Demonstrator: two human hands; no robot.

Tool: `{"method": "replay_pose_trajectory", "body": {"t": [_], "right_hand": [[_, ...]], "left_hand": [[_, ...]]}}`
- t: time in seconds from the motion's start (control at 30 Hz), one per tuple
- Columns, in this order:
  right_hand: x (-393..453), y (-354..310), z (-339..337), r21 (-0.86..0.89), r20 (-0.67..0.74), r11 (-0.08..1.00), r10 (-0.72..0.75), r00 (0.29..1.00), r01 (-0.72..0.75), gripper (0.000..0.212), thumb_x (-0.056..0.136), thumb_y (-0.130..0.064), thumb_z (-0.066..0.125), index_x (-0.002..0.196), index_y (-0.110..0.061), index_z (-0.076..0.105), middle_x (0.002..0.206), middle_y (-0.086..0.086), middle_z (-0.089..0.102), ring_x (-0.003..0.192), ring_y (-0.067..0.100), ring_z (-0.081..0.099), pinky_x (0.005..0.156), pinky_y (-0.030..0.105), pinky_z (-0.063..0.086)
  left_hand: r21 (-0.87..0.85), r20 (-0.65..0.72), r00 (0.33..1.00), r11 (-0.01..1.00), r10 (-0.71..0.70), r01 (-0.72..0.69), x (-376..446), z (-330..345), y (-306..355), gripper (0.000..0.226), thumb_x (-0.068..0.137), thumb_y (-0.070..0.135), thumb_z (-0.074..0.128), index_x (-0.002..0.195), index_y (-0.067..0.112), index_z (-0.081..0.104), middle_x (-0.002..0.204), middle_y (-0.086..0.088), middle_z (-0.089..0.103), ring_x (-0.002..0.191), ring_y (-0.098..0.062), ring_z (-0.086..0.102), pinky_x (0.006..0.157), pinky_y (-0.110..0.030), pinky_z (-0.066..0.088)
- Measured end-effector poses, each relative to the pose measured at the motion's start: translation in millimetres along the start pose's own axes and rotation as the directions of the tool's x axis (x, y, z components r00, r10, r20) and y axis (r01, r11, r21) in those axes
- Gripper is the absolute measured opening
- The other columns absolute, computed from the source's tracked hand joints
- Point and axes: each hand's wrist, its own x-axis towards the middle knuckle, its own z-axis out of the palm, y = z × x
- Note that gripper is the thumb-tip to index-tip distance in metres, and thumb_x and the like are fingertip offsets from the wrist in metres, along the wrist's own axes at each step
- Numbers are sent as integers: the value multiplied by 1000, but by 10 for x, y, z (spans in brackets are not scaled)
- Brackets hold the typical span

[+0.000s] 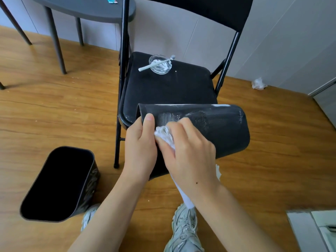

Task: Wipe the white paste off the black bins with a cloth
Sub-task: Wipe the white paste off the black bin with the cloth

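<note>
Landmark: black folding chair (169, 86), standing on the wooden floor (54, 110).
Held bin: black bin (218, 128) on its side at the chair's front edge, base away to the right, rim toward the left; faint white paste smears (174, 115) across its upper wall.
Left hand (141, 142): clamped on the rim of the held bin, thumb lying over the outer wall, fingers hidden inside.
Right hand (189, 151): curled round a white cloth (164, 133), pressing it on the bin wall just beside the left thumb; cloth tail hanging below the wrist.
Second bin (60, 184): upright on the floor, left and in front of the chair, white streaks on its right wall.
Chair seat: glass dish (160, 64) with white paste, toothbrush (156, 63) laid across it.
Floor right of chair: crumpled white wad (258, 84) by the wall.
</note>
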Motion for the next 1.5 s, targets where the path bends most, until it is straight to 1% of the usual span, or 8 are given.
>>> {"method": "replay_pose_trajectory", "body": {"t": [0.4,0.53,0.73,0.87,1.0,1.1,1.33,1.5], "right_hand": [[467,371,42,-137,-93,979,140,986,-152,27,89,-36,61,80,-11,58,78,3,53,56,18,44,48,22,23],[503,977,-177,-173,-54,924,337,940,-341,35,95,-42,50,103,-9,60,100,5,57,71,14,40,49,22,20],[496,1250,-255,-202,-102,844,486,868,-497,37,96,-42,46,105,-7,59,102,6,56,74,13,39,51,12,16],[439,882,-135,-112,-84,920,367,926,-375,31,95,-38,52,96,-8,60,91,4,56,68,11,45,51,13,25],[416,196,36,32,-41,976,217,975,-215,26,91,-36,56,84,-11,58,82,2,52,62,18,51,50,26,39],[413,-34,96,66,-8,994,90,996,-89,27,89,-37,56,79,-11,56,77,0,49,57,15,44,46,29,39],[1016,502,78,-124,144,947,314,938,-298,26,95,-37,45,80,-16,45,81,-1,45,75,22,54,60,31,32],[590,161,119,-123,-1,970,209,978,-208,27,95,-38,50,85,-13,53,80,-4,41,59,12,36,45,16,16]], "left_hand": [[23,-77,997,1000,-9,11,12,64,-38,43,104,25,41,62,18,37,49,17,40,51,1,37,48,-14,31],[31,-89,996,999,-15,18,13,75,-39,44,104,28,41,62,19,42,52,19,44,56,3,40,52,-14,33],[-53,-36,992,992,-121,119,16,116,12,36,104,35,40,80,23,63,71,18,62,77,1,58,75,-25,45],[-64,-18,988,986,-156,155,-20,116,53,41,105,40,35,82,24,66,76,18,64,80,4,59,79,-24,44],[-90,-30,987,984,-155,152,-49,119,95,54,106,36,34,56,32,54,52,21,56,54,7,52,63,-17,40],[-47,-15,998,997,-65,65,-14,70,47,50,107,31,34,59,22,45,52,14,46,53,-1,42,53,-17,36],[24,-71,996,999,-47,48,-28,107,15,44,105,29,37,62,25,42,47,25,47,52,8,45,48,-6,32],[23,-69,997,999,-22,23,-1,91,21,47,105,26,38,59,19,34,44,17,38,46,0,37,44,-10,29]]}}
